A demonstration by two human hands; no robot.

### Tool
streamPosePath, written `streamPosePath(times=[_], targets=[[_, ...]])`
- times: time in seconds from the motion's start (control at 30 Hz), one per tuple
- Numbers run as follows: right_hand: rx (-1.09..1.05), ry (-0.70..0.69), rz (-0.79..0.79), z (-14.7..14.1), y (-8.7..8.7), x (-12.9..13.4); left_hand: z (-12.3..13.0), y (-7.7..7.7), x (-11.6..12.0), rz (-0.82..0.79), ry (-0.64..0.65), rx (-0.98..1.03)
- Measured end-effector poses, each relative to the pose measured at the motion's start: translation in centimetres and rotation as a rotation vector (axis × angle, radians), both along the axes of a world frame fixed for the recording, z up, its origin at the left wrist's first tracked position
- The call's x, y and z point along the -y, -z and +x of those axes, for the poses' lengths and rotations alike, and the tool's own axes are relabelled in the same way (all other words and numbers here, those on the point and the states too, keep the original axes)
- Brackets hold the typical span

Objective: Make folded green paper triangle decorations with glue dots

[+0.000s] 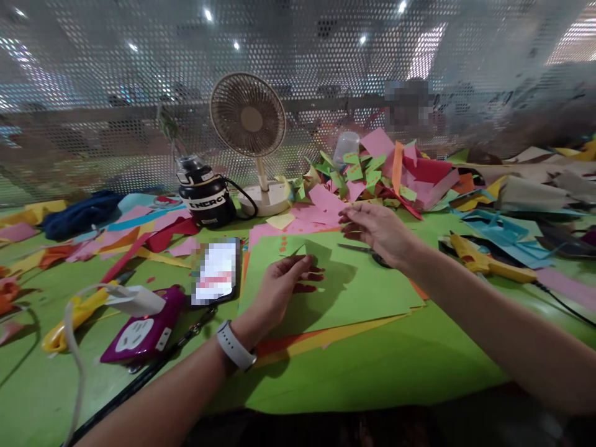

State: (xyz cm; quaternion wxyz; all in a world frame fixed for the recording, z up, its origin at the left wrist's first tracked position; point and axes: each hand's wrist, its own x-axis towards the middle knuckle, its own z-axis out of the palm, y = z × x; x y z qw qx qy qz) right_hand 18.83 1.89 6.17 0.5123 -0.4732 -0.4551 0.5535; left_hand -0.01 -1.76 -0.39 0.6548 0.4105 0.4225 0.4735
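My left hand (289,277), a pale watch band on its wrist, pinches a small piece of green paper (298,250) between thumb and fingers. It is just above a green paper sheet (326,298), and a row of orange-red dots (284,244) shows beside the piece. Higher and to the right, my right hand (367,228) has thumb and fingertips closed together; whatever they hold, if anything, is too small to make out. Dark scissors (361,248) lie on the sheet, partly hidden behind my right wrist. Orange and yellow sheets (335,335) stick out beneath the green one.
A phone (216,273), a purple power strip (144,329) and a yellow tool (77,320) lie left. Behind stand a black bottle (205,198) and a fan (251,118). Paper scraps (372,167) heap at the back, before a perforated screen (302,37). A yellow glue gun (488,261) lies right.
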Motion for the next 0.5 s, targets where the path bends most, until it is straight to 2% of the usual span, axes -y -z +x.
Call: streamPosePath(times=[0.13, 0.23, 0.33, 0.43, 0.5], targets=[[0.126, -0.087, -0.063, 0.9, -0.3, -0.1, 0.0, 0.0, 0.1, -0.004, 0.01, 0.038], [0.036, -0.09, 0.071, 2.2, -1.8, 0.1, -0.1, 0.1, 0.0, -0.007, 0.002, 0.047], [0.016, -0.086, 0.241, 3.5, -4.7, 1.1, -0.1, 0.2, 0.0, -0.014, 0.01, 0.055], [0.133, 0.044, 0.421, 5.3, -7.8, 2.8, 0.0, 0.2, -0.1, -0.015, 0.008, 0.06], [0.324, 0.24, 0.519, 7.4, -9.3, 3.8, 0.1, 0.1, -0.1, -0.015, -0.003, 0.053]])
